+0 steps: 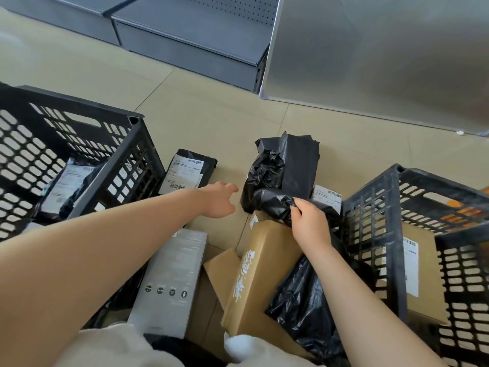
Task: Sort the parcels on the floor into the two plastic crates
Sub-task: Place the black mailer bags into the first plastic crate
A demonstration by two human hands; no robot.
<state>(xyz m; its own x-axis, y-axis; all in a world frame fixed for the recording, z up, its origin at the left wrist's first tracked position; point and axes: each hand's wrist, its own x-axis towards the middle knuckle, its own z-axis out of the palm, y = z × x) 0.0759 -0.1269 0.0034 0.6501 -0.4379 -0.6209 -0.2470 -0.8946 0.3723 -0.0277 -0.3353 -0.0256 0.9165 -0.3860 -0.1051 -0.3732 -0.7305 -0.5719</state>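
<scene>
Sorting looks partly done: the left crate point(79, 144) and right crate point(423, 234) each hold parcels, several remain on the floor point(211, 123) mid-frame, the right hand point(309, 218) pinches a black bag parcel point(280, 181) in its fingers, and the left hand point(219, 198) reaches with fingers released.

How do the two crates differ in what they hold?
The left crate holds soft black bags with white labels; the right crate holds a brown cardboard box with a label. The left crate stands clear of both hands; the right crate stands just beside the right hand, which pinches a black bag. Both are black plastic crates with lattice walls, standing on the floor.
</scene>
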